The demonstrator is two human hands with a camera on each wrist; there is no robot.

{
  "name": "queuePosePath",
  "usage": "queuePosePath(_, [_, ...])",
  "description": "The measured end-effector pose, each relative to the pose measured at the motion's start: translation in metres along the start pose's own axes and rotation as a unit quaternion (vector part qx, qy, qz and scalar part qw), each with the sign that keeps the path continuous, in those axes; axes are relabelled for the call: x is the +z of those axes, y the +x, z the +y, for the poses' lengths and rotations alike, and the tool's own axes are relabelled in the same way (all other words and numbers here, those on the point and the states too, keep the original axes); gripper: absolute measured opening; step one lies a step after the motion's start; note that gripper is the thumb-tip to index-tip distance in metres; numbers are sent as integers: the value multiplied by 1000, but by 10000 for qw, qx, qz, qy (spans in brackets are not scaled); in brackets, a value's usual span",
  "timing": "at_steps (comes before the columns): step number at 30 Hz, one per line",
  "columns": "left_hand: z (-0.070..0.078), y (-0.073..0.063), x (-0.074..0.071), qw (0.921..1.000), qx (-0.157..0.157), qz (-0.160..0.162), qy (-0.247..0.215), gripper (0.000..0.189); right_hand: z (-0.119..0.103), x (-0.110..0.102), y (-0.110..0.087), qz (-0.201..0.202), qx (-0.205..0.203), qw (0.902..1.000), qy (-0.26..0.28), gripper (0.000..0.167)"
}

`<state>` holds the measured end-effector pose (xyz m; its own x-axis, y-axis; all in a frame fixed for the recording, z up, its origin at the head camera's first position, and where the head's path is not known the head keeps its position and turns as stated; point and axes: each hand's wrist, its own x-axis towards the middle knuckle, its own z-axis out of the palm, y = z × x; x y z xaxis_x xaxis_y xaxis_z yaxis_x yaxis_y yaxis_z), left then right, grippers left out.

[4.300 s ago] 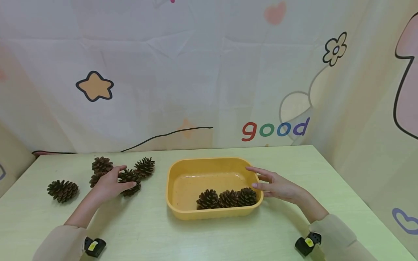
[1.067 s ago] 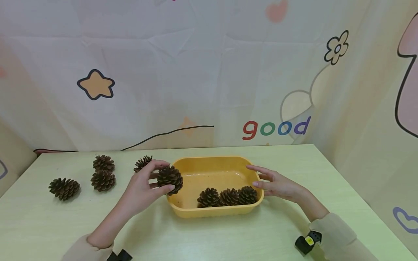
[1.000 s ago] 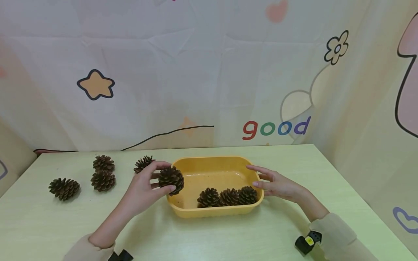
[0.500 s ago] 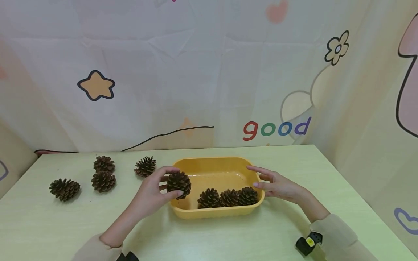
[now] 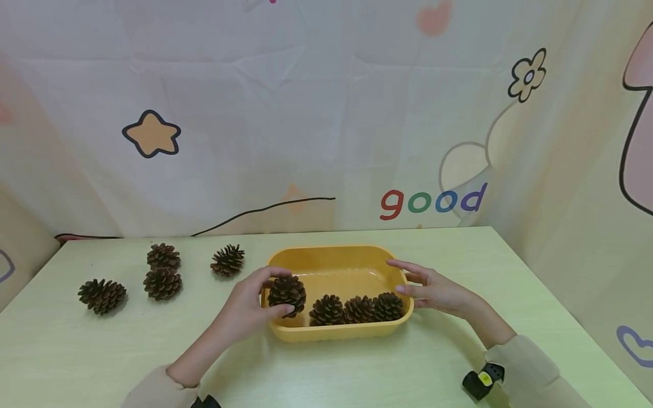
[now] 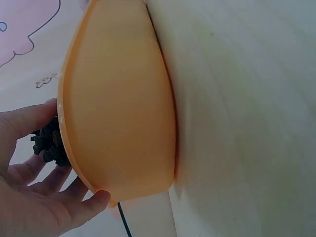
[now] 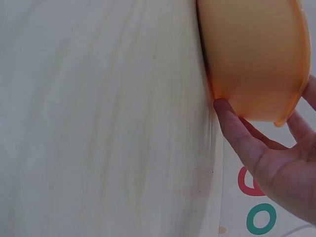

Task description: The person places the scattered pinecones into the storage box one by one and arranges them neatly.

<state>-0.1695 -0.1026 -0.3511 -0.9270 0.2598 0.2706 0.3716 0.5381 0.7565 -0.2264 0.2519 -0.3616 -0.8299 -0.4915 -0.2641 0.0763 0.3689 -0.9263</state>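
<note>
My left hand (image 5: 250, 303) holds a brown pine cone (image 5: 288, 294) between thumb and fingers, over the left end of a yellow plastic basin (image 5: 331, 333). In the left wrist view that pine cone (image 6: 49, 143) is partly hidden behind the basin's wall, and one fingertip lies right at the rim. Three pine cones (image 5: 359, 310) sit in a row inside the basin along its near wall. My right hand (image 5: 439, 289) holds the basin's right end, thumb and index finger over the rim; in the right wrist view the other fingers (image 7: 242, 138) are against the outside.
Several loose pine cones lie on the left of the pale table (image 5: 326, 374): one at far left (image 5: 102, 296), a touching pair (image 5: 162, 282), and one (image 5: 227, 260) nearer the basin. A printed cloth (image 5: 306, 141) hangs behind the table's back edge.
My left hand has picked a pine cone from the group on the left and carried it right, then lowered it over the basin's left end. The right hand has stayed on the basin.
</note>
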Motion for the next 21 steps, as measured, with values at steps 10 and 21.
queuePosePath(10, [-2,3,5,9987,156,-352,343,49,1,1,0,76,61,9999,-43,69])
queuePosePath(21, [4,12,2,9888,317,-1085,973,46,-2,1,-2,60,57,9999,-81,69])
